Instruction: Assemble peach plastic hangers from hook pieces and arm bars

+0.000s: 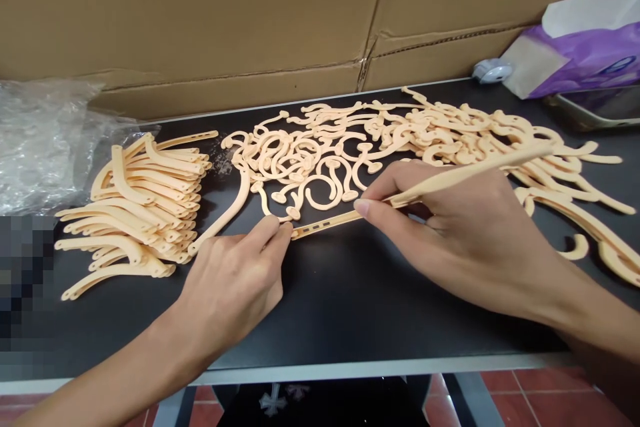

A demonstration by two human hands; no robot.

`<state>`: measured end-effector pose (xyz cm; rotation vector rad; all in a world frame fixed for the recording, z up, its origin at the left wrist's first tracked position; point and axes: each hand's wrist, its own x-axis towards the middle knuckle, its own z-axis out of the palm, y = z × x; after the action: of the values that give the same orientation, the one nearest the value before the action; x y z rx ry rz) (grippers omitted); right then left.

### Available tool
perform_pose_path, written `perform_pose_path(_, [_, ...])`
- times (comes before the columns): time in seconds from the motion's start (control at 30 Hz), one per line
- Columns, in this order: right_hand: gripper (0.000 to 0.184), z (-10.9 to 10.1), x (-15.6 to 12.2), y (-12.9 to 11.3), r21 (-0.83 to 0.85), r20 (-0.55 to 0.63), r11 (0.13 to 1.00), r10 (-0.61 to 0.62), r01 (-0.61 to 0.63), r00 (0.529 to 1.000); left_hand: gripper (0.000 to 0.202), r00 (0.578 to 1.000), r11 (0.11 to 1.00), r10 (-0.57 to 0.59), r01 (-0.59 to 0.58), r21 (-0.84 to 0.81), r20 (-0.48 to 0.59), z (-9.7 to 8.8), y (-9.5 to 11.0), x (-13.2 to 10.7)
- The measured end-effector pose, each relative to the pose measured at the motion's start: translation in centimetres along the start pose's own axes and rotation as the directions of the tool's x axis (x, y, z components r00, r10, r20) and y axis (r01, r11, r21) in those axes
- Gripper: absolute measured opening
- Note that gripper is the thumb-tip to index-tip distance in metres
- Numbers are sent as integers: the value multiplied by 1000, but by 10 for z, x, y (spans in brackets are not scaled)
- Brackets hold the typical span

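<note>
Mid-frame: left hand [240,267] pinching the left end of one thin, pale-peach slotted strip [337,219], right hand [445,233] gripping farther along, one bar [465,177] across that hand, can't tell if joined. Black table [325,320]; one stack of curved bars [143,213] left, many hooks [305,163] centre, too overlapped to count. Behind: cardboard [200,20] across the top, one plastic bag [43,147] upper left, one purple packet [590,53] upper right.

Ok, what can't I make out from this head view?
All in the head view:
1. How far the slotted strip reaches into the left hand: its fingers cover it.
2. Whether it joins the long piece across the right hand: fingers cover the spot.
3. Lower parts in the left pile: covered by those on top.
4. Purple packet: cut off by the right edge.
</note>
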<state>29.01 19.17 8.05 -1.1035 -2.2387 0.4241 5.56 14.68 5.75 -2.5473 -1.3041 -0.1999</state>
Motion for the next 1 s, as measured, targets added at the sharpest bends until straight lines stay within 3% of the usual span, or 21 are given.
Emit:
perform_pose_path(0.13, [16, -4, 1, 3, -6, -13, 999, 32, -32, 999, 26, 1000, 997, 10, -13, -82, -29, 3, -3, -3])
perform_pose_path(0.33, [16, -18, 4, 3, 11, -124, 991, 132, -132, 983, 25, 973, 974, -96, 48, -223, -211, 3, -6, -7])
perform_pose_path(0.47, [14, -19, 3, -1, 5, -153, 994, 105, -106, 983, 19, 967, 933, -123, 36, -358, -224, 5, -6, -6])
perform_pose_path(0.63, [13, -2, 6, 6, -28, -199, 1000, -2, -4, 980, 10, 956, 933, -106, 0, -361, -275, 13, -14, -6])
perform_pose_path(0.7, [12, 3, 7, 11, -149, -318, 985, -136, 92, 938, 11, 944, 940, -137, 29, -341, -299, 14, -19, -6])
perform_pose_path(0.8, [30, 3, 8, 14, -272, -485, 958, -215, 88, 848, 14, 909, 942, -234, 124, -311, -346, 14, -28, -6])
perform_pose_path(0.9, [17, -1, 11, 16, -142, -531, 988, -30, -54, 847, 16, 868, 937, -309, 208, -282, -388, 13, -35, -7])
perform_pose_path(1.0, [38, -1, 16, 26, 73, -410, 966, 255, -247, 876, 16, 858, 935, -322, 221, -277, -401, 12, -40, -7])
